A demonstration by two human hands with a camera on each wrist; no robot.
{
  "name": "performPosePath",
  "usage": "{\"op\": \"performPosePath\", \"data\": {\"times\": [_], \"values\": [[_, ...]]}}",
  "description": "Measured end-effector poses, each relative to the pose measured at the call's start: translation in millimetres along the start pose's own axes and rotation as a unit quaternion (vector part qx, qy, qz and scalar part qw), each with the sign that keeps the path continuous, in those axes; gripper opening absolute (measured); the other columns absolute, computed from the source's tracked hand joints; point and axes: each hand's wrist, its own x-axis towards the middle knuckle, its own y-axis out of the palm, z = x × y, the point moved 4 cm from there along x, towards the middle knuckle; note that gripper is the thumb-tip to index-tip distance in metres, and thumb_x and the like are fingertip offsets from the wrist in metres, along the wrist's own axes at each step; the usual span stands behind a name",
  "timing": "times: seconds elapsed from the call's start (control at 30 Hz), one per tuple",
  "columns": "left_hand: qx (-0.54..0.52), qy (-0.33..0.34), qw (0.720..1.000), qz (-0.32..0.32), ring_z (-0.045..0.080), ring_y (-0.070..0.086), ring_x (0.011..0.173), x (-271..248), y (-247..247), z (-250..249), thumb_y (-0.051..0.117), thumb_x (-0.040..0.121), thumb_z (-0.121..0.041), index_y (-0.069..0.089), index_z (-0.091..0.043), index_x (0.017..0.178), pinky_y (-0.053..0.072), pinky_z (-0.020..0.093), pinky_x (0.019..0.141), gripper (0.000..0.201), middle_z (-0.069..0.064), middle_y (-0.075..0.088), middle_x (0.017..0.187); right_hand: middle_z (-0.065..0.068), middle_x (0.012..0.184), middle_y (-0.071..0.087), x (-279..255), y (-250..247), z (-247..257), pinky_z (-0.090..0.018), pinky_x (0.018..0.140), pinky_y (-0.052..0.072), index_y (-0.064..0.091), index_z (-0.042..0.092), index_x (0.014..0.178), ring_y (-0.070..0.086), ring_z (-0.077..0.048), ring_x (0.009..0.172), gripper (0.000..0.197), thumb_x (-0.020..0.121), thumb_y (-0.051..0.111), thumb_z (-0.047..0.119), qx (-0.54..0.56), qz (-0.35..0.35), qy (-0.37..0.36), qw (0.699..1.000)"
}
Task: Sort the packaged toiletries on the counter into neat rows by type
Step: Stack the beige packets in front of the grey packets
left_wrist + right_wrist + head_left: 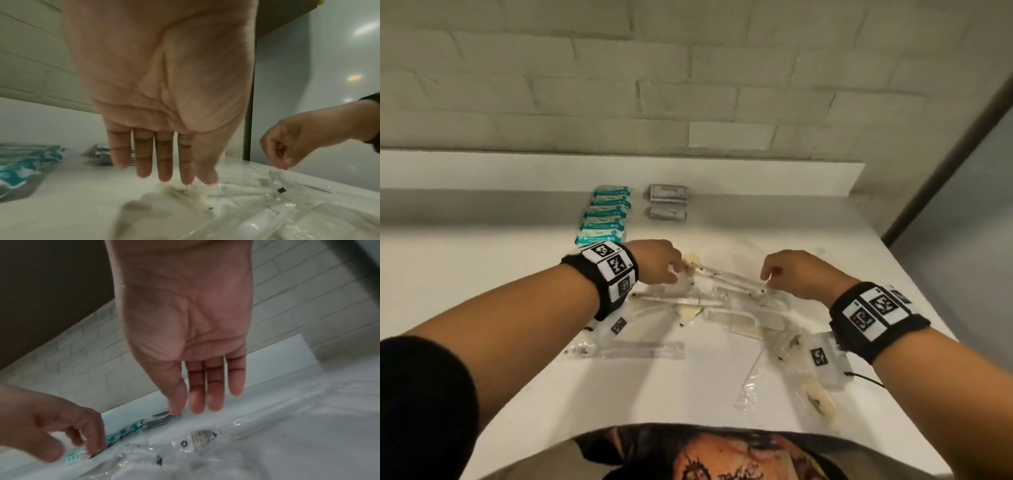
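A pile of clear-wrapped toiletries (722,308) lies mid-counter, with a long wrapped toothbrush packet (732,279) on top. My left hand (674,272) reaches down with straight fingers, and its fingertips (185,180) touch the wrapper at the packet's left end (242,191). My right hand (768,279) hovers at the packet's right end, its fingers (197,405) hanging fairly straight with nothing between them. Behind the pile, teal packets (604,214) form one row, with two silver packets (667,202) in a row beside them.
A wrapped comb (750,320) and another long clear packet (640,349) lie near me. More clear packets (815,394) sit at front right. The white counter (482,274) ends at a raised ledge and brick wall behind, and drops off at the right by a glass panel (962,205).
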Motion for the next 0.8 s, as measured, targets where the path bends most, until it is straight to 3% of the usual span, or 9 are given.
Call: {"op": "performPosePath", "data": {"times": [0.1,0.17,0.33,0.4,0.53,0.6,0.67,0.73,0.8], "values": [[0.000,-0.007,1.000,-0.005,0.023,0.036,0.138,20,2,-15,0.044,0.098,-0.014,0.040,-0.020,0.145,0.028,0.033,0.112,0.048,0.005,0.036,0.151,0.014,0.092,0.064,-25,10,-6,-0.022,0.079,0.046,0.072,0.025,0.092,0.058,-0.007,0.090,0.012,0.086,0.064,0.019,-0.007,0.050,-0.004,0.999],[0.005,-0.011,1.000,0.000,0.025,0.040,0.136,29,7,-21,0.046,0.095,-0.009,0.039,-0.022,0.144,0.032,0.034,0.112,0.052,0.005,0.039,0.149,0.015,0.092,0.065,-39,17,-7,-0.022,0.080,0.046,0.074,0.025,0.094,0.059,-0.006,0.090,0.014,0.086,0.063,0.022,-0.007,0.059,0.000,0.998],[0.010,-0.039,0.998,-0.053,0.026,0.054,0.112,38,11,-27,0.053,0.089,-0.038,0.051,-0.032,0.126,0.047,0.037,0.093,0.038,0.005,0.051,0.126,0.003,0.113,0.052,-46,40,15,-0.028,0.081,0.045,0.061,0.030,0.122,0.053,-0.015,0.099,0.040,0.083,0.064,0.036,-0.052,0.077,-0.041,0.995],[0.000,-0.072,0.997,-0.041,0.029,0.053,0.115,39,14,-26,0.057,0.085,-0.049,0.049,-0.029,0.130,0.045,0.038,0.094,0.049,0.008,0.049,0.128,0.002,0.117,0.046,-40,52,18,-0.031,0.080,0.046,0.051,0.031,0.129,0.049,-0.017,0.099,0.055,0.078,0.066,0.045,-0.093,0.084,-0.030,0.992],[-0.036,-0.129,0.991,-0.021,0.030,0.052,0.118,35,17,-26,0.069,0.078,-0.050,0.048,-0.021,0.129,0.045,0.038,0.096,0.063,0.010,0.047,0.131,-0.002,0.107,0.057,-27,45,13,-0.027,0.065,0.044,0.054,0.020,0.105,0.054,-0.015,0.080,0.028,0.083,0.065,0.035,-0.052,0.071,0.020,0.996],[-0.050,-0.145,0.988,-0.018,0.029,0.053,0.118,33,19,-26,0.071,0.077,-0.049,0.046,-0.015,0.131,0.046,0.037,0.097,0.068,0.010,0.048,0.132,-0.005,0.111,0.061,-23,39,4,-0.029,0.075,0.045,0.055,0.017,0.111,0.057,-0.020,0.091,0.027,0.088,0.060,0.029,-0.056,0.076,0.050,0.994],[-0.078,-0.150,0.986,-0.016,0.029,0.055,0.115,33,21,-24,0.076,0.074,-0.045,0.045,-0.012,0.129,0.048,0.037,0.094,0.071,0.010,0.052,0.129,-0.007,0.121,0.057,-20,32,-5,-0.035,0.087,0.045,0.050,0.014,0.124,0.056,-0.026,0.106,0.035,0.090,0.052,0.021,-0.113,0.031,0.094,0.989],[-0.094,-0.139,0.986,-0.013,0.029,0.056,0.113,30,22,-25,0.077,0.074,-0.042,0.046,-0.013,0.129,0.048,0.037,0.093,0.070,0.009,0.055,0.127,-0.009,0.117,0.056,-19,27,-2,-0.038,0.086,0.044,0.050,0.012,0.120,0.055,-0.029,0.105,0.032,0.088,0.045,0.015,-0.161,-0.038,0.100,0.981],[-0.072,-0.139,0.988,-0.006,0.028,0.057,0.113,27,23,-25,0.073,0.077,-0.045,0.049,-0.014,0.131,0.048,0.036,0.095,0.066,0.009,0.057,0.128,-0.007,0.109,0.061,-18,30,13,-0.034,0.078,0.046,0.059,0.012,0.108,0.059,-0.025,0.095,0.025,0.088,0.048,0.022,-0.136,-0.026,0.066,0.988]]}}
